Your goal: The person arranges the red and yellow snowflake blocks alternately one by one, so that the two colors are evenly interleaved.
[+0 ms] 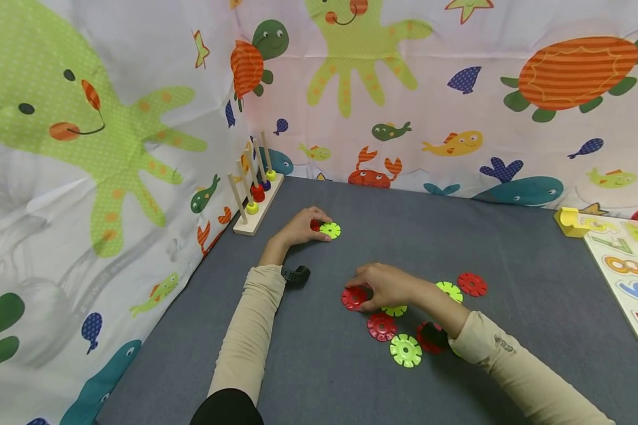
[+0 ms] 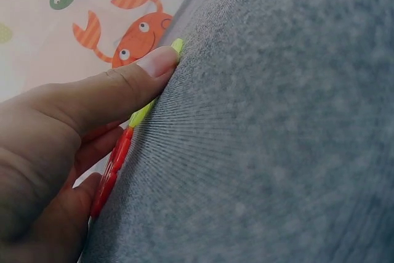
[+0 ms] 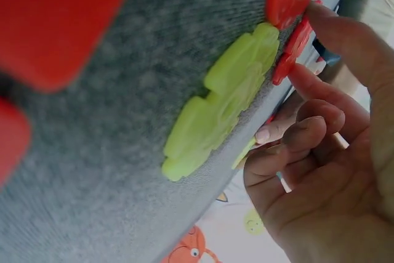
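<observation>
Far out on the grey table, my left hand (image 1: 300,228) holds a yellow-green notched disc (image 1: 330,230) and a red notched disc (image 1: 315,225), edge to edge. In the left wrist view the thumb lies on the yellow-green disc (image 2: 143,113), and the fingers are behind the red disc (image 2: 112,170). My right hand (image 1: 387,287) pinches another red notched disc (image 1: 352,298) between thumb and index finger, close over the table; its other fingers are curled. A yellow-green disc (image 3: 225,100) lies just beside this hand in the right wrist view.
More notched discs lie around the right forearm, among them a red one (image 1: 381,327), a yellow-green one (image 1: 406,350) and a red one (image 1: 472,284). A wooden peg stand (image 1: 260,203) is at the back left, a number board (image 1: 624,265) at the right. Printed cloth (image 1: 446,106) hangs behind.
</observation>
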Motion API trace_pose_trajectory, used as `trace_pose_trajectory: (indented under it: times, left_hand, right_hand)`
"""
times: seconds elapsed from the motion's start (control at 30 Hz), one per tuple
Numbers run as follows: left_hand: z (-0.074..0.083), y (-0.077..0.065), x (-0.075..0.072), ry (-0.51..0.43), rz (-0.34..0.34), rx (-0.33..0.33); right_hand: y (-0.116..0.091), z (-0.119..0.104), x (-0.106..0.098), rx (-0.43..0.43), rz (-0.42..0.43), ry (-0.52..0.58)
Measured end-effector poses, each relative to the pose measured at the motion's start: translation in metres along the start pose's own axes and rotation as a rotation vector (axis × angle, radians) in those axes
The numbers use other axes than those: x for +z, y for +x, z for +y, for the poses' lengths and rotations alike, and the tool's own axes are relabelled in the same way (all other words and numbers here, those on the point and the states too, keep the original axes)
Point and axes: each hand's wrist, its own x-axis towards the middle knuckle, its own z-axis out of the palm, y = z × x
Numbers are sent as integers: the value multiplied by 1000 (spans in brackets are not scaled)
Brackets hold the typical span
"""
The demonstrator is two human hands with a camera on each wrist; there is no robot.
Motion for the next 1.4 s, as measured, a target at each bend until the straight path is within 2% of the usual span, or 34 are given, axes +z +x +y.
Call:
trace_pose_trajectory:
  times: [0.1, 0.2, 0.4, 0.53, 0.7, 0.9, 1.13, 1.4]
  left_hand:
    - [-1, 0, -1, 12, 1, -5]
    - [-1, 0, -1, 25, -5, -8]
    - [0, -1, 1, 21, -11, -18]
    - [-1, -1, 3, 24, -13, -22]
    - [-1, -1, 4, 38, -24, -24]
    - [1, 0, 1, 15, -16, -24]
    - [0, 1, 1, 36, -17, -26]
    - [-1, 0, -1, 9, -12, -15]
  right_hand:
    - [1, 0, -3, -2, -2, -12]
    - [2, 6, -13, 42, 31, 2]
    - [19, 40, -44, 270, 195, -7]
    - [36, 61, -43, 378, 257, 25]
    - [49, 77, -33, 397, 270, 154]
    - [58, 81, -30, 450, 291, 268]
    - [69, 78, -28, 521, 290, 294]
    - [74, 76, -29, 533, 284, 322]
